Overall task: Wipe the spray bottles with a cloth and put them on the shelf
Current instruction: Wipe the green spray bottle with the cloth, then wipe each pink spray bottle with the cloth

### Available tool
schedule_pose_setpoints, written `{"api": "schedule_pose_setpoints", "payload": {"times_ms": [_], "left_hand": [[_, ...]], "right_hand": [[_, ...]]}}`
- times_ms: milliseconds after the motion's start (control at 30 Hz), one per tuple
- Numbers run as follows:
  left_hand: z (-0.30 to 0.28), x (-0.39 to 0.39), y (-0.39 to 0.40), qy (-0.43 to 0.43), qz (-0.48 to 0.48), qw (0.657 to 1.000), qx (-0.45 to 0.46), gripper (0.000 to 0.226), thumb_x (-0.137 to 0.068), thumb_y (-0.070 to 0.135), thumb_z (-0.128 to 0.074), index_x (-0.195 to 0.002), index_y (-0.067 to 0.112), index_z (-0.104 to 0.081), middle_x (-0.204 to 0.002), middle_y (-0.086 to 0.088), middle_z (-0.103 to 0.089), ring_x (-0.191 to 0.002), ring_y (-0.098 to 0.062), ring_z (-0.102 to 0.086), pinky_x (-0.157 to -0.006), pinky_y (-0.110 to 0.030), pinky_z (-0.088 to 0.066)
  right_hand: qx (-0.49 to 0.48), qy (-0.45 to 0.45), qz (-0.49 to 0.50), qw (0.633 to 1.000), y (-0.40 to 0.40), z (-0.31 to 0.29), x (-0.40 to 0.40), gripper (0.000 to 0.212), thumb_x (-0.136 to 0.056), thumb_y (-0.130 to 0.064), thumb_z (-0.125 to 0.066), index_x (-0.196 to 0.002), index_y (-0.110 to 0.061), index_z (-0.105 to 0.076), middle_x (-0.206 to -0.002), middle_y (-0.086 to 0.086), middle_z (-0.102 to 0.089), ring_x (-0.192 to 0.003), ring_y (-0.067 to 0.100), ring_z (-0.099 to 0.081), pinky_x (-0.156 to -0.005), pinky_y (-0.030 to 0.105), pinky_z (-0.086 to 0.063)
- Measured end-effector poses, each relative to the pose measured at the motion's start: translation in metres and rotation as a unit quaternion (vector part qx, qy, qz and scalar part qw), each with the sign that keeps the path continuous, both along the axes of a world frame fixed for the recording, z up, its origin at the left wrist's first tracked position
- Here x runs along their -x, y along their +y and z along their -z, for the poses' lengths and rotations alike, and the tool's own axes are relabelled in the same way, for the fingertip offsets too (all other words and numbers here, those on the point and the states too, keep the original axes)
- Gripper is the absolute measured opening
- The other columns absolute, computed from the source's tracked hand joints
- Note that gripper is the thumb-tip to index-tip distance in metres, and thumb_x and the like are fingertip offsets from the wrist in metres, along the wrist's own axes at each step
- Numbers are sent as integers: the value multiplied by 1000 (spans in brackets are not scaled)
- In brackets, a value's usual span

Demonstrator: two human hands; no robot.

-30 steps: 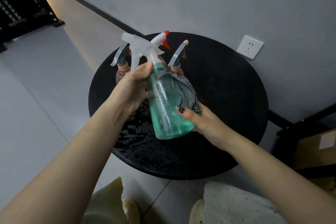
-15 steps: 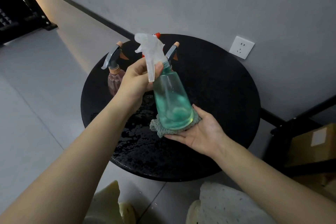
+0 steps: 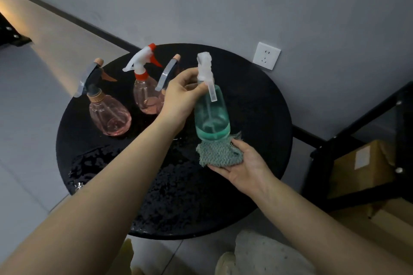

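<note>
My left hand [image 3: 182, 94] grips the neck of a teal spray bottle [image 3: 211, 116] with a white trigger head, held upright above the round black table [image 3: 263, 100]. Under its base lies a grey-green cloth [image 3: 220, 153], spread on the palm of my right hand [image 3: 244, 166], whose thumb presses the cloth's right edge. Three pink spray bottles stand at the table's back left: one with a grey trigger [image 3: 109, 116], one with a red and white head [image 3: 145, 94], and a third [image 3: 166, 78] partly hidden behind my left hand.
The table's front half is wet with water drops [image 3: 161, 185]. A black metal shelf frame [image 3: 357, 163] stands at the right with a cardboard box [image 3: 362, 167] inside. A wall socket [image 3: 266, 56] sits behind the table. Grey floor lies to the left.
The cloth went from wrapped round the bottle's side to under its base on my right palm. The bottle turned more upright and shifted right, uncovering the pink bottles.
</note>
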State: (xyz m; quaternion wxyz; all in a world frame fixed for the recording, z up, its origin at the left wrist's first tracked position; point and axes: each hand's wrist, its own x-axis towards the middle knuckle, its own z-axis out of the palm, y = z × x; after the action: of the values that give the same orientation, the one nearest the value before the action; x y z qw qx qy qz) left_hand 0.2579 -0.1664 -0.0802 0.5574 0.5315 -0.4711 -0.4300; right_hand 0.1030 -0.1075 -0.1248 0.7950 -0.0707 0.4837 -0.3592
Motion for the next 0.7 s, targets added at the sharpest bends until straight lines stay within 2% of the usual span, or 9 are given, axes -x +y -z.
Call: {"api": "schedule_pose_setpoints", "payload": {"times_ms": [33,167,300,467,600,700], "left_hand": [[5,5,-9,0,3,1000,-3,28,-83,15,-68,-110,10,-63,-96,0,-66,-99,-20,-64,-86,-34,-53],[18,32,-40,-30,10,999,6,28,-83,12,-67,-111,9,-63,-100,-2,-66,-98,-18,-63,-81,-26,-51],[29,59,-64,-47,22,999,-2,25,-80,13,-69,-105,15,-65,-100,0,-67,-101,-21,-63,-91,-37,-51],[44,84,-84,-62,30,998,-9,27,-77,15,-72,-103,15,-66,-98,2,-67,-100,-19,-63,-93,-40,-50],[48,92,-89,-77,36,996,-6,29,-76,16,-74,-103,15,-66,-94,4,-67,-98,-17,-63,-91,-38,-51],[46,96,-90,-110,47,993,5,28,-76,19,-75,-102,17,-66,-89,11,-64,-93,-11,-61,-87,-26,-51]], "right_hand": [[-4,5,8,1000,-2,1,3,36,-95,-25,-50,-124,-4,-53,-121,19,-60,-110,33,-58,-83,47,-51],[-7,15,25,1000,-10,8,18,37,-94,-27,-51,-125,-7,-52,-121,18,-60,-110,33,-58,-90,48,-48],[5,23,44,999,-18,14,29,36,-93,-29,-52,-122,-7,-56,-117,17,-63,-108,30,-60,-94,43,-48],[21,33,68,997,-31,21,35,33,-92,-30,-54,-117,-9,-59,-113,14,-66,-107,26,-61,-100,41,-44],[44,54,82,994,-40,23,35,28,-92,-29,-53,-115,-13,-59,-112,12,-67,-105,23,-62,-98,38,-46],[72,71,81,992,-43,22,35,22,-93,-28,-51,-106,-13,-62,-107,10,-68,-101,21,-63,-93,35,-48]]}}
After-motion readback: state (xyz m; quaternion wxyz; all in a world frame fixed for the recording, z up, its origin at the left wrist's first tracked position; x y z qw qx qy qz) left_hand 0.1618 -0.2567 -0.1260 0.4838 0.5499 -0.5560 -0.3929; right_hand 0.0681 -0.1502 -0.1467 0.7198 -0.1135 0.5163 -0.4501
